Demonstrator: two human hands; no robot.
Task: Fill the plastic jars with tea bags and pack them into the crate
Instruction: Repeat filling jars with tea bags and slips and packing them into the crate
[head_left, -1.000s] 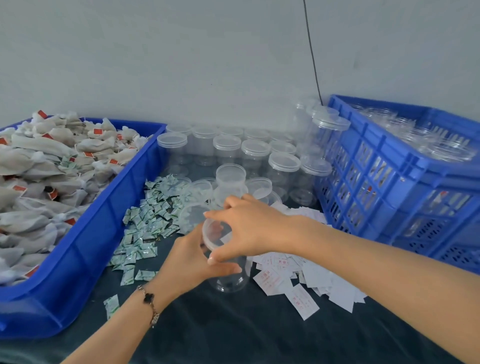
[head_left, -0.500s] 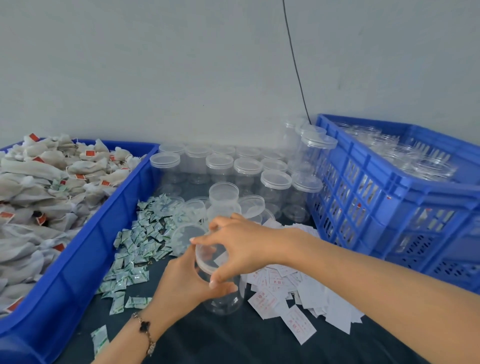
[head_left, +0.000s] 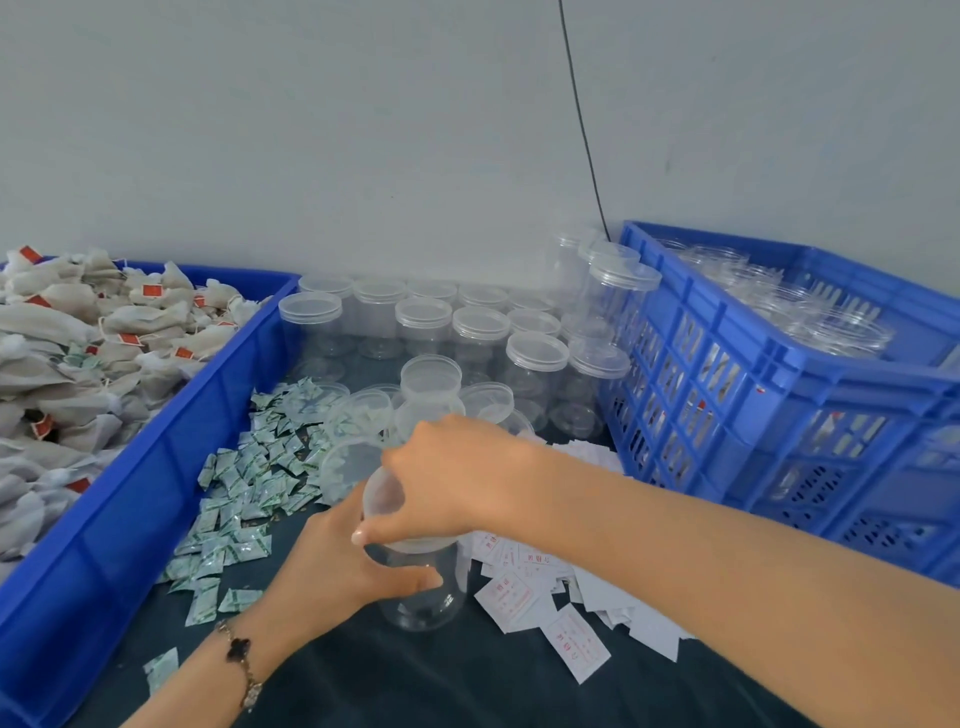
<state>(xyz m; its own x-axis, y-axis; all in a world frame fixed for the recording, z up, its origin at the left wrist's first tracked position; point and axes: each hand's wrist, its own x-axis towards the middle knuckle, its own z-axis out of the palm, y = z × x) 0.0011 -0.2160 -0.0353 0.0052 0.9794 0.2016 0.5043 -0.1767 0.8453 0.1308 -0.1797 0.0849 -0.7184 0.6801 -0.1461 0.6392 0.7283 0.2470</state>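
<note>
Head view, frame middle — left hand grips the clear jar; right hand fingers pinch its lid.

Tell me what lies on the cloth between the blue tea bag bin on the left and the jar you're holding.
In the head view, a scatter of small green-and-white sachets covers the dark cloth between the tea bag bin and the held jar.
</note>
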